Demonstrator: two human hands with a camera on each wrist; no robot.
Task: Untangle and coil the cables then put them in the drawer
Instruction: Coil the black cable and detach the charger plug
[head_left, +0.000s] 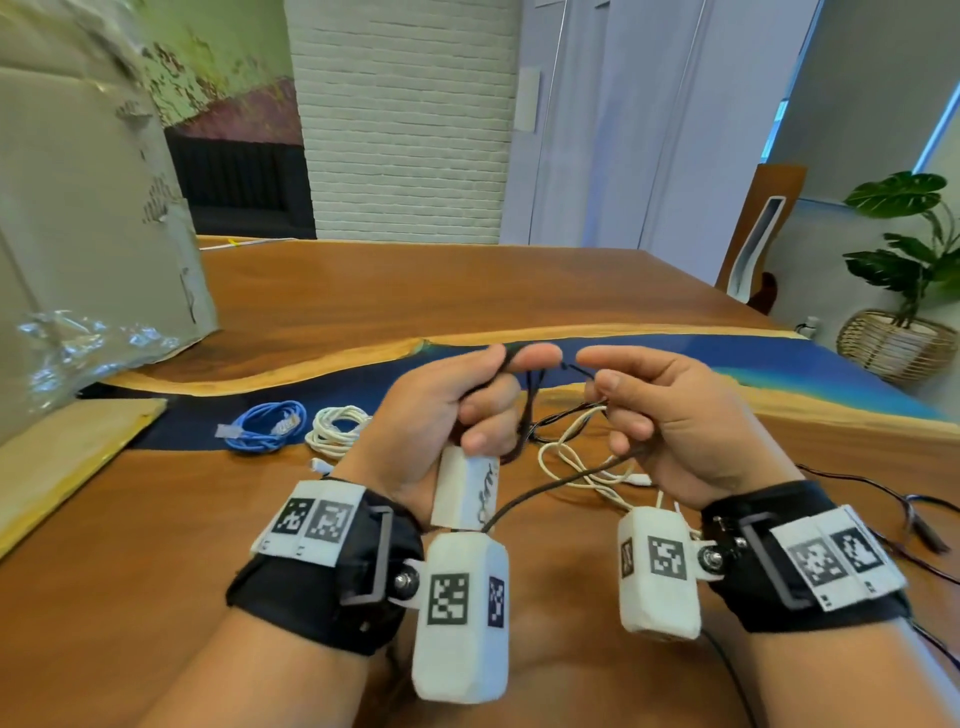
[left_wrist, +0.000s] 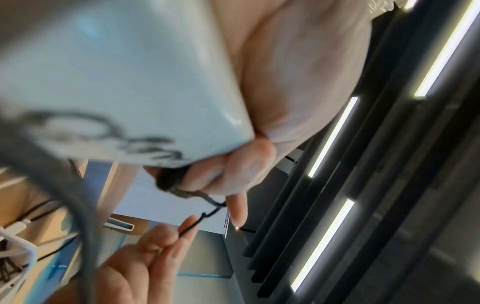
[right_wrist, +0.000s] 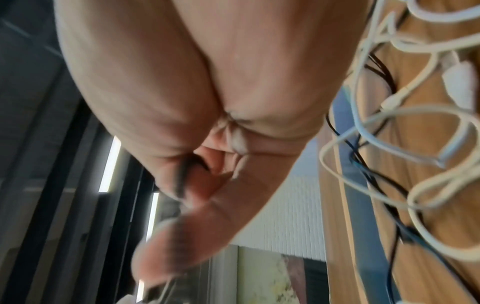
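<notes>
**Both hands work a dark cable above the table**

Left hand (head_left: 457, 410) curls round a white adapter (head_left: 466, 491) and pinches the dark cable (head_left: 530, 410) at its fingertips. Right hand (head_left: 670, 415), at 3 o'clock of it, pinches the same cable. Loose white cable (head_left: 582, 467) lies on the table (head_left: 363, 291) beneath. At 9 o'clock sit a coiled blue cable (head_left: 265, 428) and coiled white cable (head_left: 336, 428).

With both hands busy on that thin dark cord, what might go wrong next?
The dark cable trails through the loose white cable on the table, so pulling could tighten the tangle or drag it along. The left hand also holds a white block, which might slip while the right hand tugs.
</notes>
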